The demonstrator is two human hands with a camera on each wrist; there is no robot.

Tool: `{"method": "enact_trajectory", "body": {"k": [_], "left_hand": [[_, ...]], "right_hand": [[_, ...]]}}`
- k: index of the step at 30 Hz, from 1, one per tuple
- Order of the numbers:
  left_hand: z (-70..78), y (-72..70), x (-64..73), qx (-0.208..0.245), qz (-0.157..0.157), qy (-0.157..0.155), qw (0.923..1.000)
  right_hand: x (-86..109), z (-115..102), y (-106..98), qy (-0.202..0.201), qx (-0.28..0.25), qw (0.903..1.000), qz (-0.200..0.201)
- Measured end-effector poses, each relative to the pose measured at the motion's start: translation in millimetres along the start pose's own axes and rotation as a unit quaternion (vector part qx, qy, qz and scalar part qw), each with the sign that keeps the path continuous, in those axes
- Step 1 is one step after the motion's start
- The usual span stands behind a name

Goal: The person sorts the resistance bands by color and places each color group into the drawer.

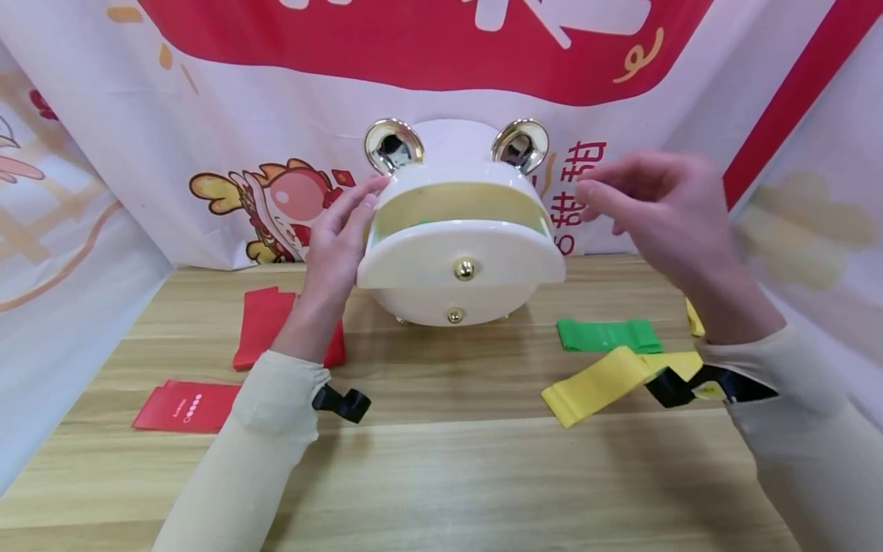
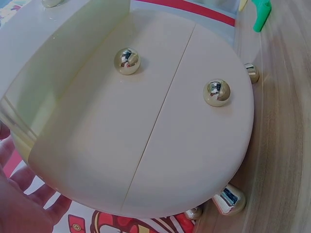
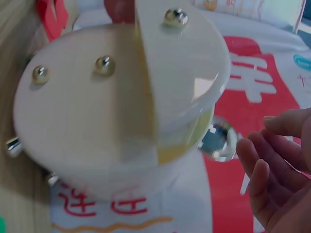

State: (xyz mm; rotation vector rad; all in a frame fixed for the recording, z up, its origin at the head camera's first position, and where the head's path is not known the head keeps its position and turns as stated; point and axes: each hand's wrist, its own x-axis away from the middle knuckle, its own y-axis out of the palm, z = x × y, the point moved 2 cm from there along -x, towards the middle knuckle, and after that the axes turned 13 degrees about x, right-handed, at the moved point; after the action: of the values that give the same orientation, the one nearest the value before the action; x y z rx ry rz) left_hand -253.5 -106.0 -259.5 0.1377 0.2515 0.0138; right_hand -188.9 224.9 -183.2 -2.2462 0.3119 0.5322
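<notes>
A white frog-shaped drawer box with gold knobs stands on the table. Its top drawer is pulled out, showing a pale yellow inside and a bit of green at its left edge. Two lower panels stay flush in the left wrist view, each with a knob. My left hand touches the box's left side near the drawer, its fingers partly hidden behind the box in the left wrist view. To the right of the box my right hand hangs in the air, fingers loosely bent, holding nothing.
Red flat bands lie left of the box, partly under my left arm. A folded green band and a yellow band lie on the right, with another yellow piece beside my right wrist. Behind hangs a printed cloth.
</notes>
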Motion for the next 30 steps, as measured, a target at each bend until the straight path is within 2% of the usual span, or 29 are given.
{"method": "enact_trajectory", "body": {"k": [3,9,13,21,30], "left_hand": [[1.0,-1.2,0.0,0.006,-0.002,0.001,1.0],[-3.0,-0.2,-1.1,0.016,-0.014,-0.001,0.9998],[-5.6,1.6,-2.1,0.018,-0.015,0.002,0.9997],[-4.9,0.4,-3.7,0.019,-0.015,0.016,0.9996],[-2.7,-1.7,-3.4,0.019,-0.011,0.017,0.9996]], "right_hand": [[6.2,22,2,0.028,0.009,0.9996,-0.006],[28.0,70,17,0.073,0.037,0.9953,-0.053],[40.5,95,27,0.096,0.05,0.9909,-0.08],[56.3,118,50,0.11,0.057,0.9831,-0.135],[64.5,132,76,0.153,0.098,0.9624,-0.202]]}}
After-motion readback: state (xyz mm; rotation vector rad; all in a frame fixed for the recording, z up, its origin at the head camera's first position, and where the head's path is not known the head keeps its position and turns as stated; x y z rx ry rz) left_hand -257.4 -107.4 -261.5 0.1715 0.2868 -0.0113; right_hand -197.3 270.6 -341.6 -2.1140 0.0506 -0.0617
